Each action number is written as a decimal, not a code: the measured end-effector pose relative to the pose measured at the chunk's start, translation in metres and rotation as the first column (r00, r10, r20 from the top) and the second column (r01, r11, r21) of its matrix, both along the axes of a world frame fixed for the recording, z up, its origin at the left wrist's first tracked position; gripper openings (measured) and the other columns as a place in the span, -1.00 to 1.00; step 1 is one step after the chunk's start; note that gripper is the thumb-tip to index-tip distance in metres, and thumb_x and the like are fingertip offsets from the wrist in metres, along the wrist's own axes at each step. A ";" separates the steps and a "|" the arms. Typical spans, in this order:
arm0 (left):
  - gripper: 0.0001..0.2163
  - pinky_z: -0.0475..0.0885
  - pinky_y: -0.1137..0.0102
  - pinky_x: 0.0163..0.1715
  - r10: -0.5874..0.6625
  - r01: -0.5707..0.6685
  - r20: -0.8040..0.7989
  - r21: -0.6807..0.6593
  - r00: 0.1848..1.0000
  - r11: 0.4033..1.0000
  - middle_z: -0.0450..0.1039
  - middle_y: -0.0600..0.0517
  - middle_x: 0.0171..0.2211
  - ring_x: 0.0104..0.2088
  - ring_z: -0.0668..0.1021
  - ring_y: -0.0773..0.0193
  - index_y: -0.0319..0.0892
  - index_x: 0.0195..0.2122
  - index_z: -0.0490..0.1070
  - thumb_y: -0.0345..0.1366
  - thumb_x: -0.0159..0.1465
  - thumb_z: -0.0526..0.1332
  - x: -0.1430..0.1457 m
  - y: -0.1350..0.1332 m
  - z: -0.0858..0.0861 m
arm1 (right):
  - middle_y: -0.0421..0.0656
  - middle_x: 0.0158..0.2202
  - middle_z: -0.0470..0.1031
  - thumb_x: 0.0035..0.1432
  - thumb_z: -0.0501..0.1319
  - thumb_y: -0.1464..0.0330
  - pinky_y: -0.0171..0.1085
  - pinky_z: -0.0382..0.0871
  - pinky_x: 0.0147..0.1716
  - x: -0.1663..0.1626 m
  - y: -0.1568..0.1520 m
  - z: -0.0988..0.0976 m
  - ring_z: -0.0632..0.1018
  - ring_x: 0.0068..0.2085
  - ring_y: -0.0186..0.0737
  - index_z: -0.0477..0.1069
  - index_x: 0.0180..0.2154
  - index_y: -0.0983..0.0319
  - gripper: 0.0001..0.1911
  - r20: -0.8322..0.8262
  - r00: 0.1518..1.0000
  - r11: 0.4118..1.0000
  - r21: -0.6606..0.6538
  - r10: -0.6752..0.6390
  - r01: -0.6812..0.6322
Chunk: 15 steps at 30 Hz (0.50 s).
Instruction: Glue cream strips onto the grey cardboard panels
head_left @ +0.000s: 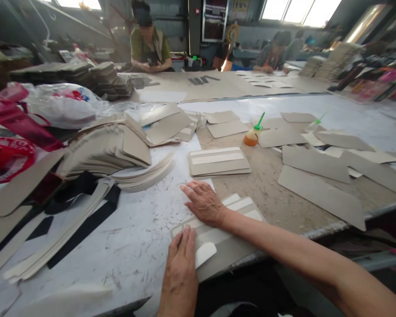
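Note:
Flat on the near end of a grey-beige cardboard panel (224,259) lie the fingers of my left hand (183,268); its thumb is hidden. My right hand (204,202) reaches across the panel, palm down with fingers apart, over its far edge. Pale strips (251,207) run along the panel. A short white strip with a rounded end (205,254) sticks out beside my left fingers. Just beyond my hands lies a small stack of similar panels (219,162), the top one bearing a pale strip.
A glue bottle with a green nozzle (254,132) stands farther back. Loose cardboard pieces (320,193) spread rightward. Leftward are a fanned panel stack (102,145), pale strips (69,229), black straps (102,215) and plastic bags (62,103). Across the table sits a person (150,48).

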<state>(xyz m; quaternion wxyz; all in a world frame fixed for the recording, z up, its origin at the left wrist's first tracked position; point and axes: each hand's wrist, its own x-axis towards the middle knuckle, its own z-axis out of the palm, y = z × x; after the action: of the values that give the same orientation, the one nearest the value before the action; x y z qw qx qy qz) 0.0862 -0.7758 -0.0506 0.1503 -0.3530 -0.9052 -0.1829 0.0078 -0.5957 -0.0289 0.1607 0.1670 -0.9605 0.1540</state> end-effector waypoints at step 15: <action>-0.60 0.21 0.08 0.13 0.149 -0.646 0.825 0.301 0.546 0.701 0.44 -0.03 0.00 0.04 0.44 0.12 -0.09 0.02 0.36 -0.04 0.23 0.05 -0.004 -0.013 0.025 | -0.02 -0.26 0.40 0.11 0.18 0.28 -0.09 0.29 -0.16 0.122 0.108 0.002 0.39 -0.19 -0.04 0.37 -0.25 0.25 -0.81 0.112 0.859 0.866 0.045 -0.500 0.498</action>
<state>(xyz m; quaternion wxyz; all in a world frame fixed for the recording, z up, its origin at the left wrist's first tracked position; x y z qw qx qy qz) 0.0819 -0.7885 -0.0253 -0.0976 0.0472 -0.8389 -0.5334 0.1297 -0.4873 -0.0270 0.1360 -0.0957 -0.9799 0.1098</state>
